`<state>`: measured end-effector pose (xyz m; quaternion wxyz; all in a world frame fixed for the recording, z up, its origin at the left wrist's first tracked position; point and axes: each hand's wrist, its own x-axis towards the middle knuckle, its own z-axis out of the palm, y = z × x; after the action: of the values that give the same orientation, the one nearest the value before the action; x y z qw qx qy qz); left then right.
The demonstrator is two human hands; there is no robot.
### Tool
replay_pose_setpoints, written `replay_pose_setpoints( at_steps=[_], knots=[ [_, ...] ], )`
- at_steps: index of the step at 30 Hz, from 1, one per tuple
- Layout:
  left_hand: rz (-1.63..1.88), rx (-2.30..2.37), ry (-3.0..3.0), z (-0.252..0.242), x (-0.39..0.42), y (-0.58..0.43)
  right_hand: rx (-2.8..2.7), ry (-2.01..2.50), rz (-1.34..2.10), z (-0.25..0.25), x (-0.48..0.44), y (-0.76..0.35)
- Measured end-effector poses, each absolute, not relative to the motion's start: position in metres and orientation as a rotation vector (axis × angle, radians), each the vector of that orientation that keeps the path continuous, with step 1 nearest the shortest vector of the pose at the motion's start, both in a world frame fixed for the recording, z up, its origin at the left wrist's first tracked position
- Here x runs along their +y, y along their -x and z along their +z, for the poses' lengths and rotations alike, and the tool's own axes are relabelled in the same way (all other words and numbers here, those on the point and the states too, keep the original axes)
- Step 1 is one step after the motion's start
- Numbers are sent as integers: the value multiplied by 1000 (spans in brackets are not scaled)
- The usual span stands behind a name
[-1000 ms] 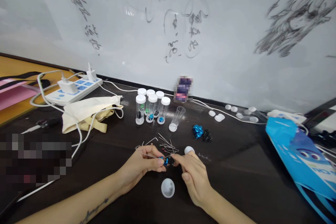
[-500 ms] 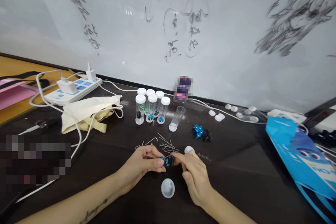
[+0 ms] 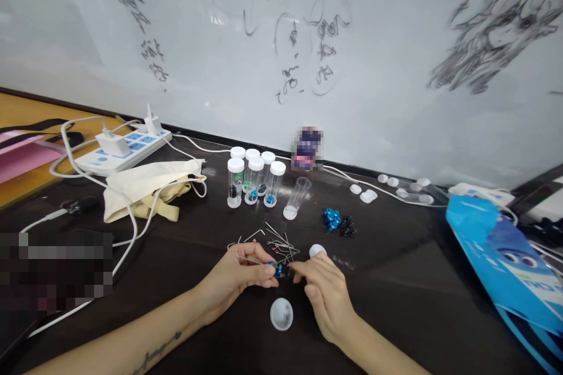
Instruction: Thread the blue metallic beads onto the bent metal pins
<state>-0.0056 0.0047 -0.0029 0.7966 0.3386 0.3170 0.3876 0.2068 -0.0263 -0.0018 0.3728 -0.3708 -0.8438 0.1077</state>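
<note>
My left hand [image 3: 235, 275] pinches a small blue metal part [image 3: 278, 270] between thumb and fingers. A thin metal rod [image 3: 248, 258] runs back from the blue part across those fingers. At the part's right end is a small black piece [image 3: 288, 272], gripped by the fingertips of my right hand [image 3: 328, 299], partly hidden. Just beyond both hands lie several thin bent wires and hex keys [image 3: 281, 243]. A white cap [image 3: 281, 314] with small dark bits inside sits open side up between my wrists. Another white cap [image 3: 316, 251] is behind my right hand.
Several white-capped clear tubes [image 3: 254, 181] stand at the back beside an uncapped tube [image 3: 298, 198]. Blue parts [image 3: 331, 219] and black screws [image 3: 347, 227] lie in piles to the right. A power strip [image 3: 127, 152], cloth pouch [image 3: 152, 184] and blue bag [image 3: 497, 258] flank the area.
My right fingertips have shifted slightly around the black piece, the index finger drawing back a little. My left hand and the blue part stay in place.
</note>
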Motion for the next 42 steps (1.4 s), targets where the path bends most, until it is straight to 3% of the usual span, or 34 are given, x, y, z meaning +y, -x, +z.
replay_pose_setpoints(
  at_steps=[42],
  knots=[
    [832,668,-733,-5,4,7,-2194,974,347,-6,-27,-207]
  ],
)
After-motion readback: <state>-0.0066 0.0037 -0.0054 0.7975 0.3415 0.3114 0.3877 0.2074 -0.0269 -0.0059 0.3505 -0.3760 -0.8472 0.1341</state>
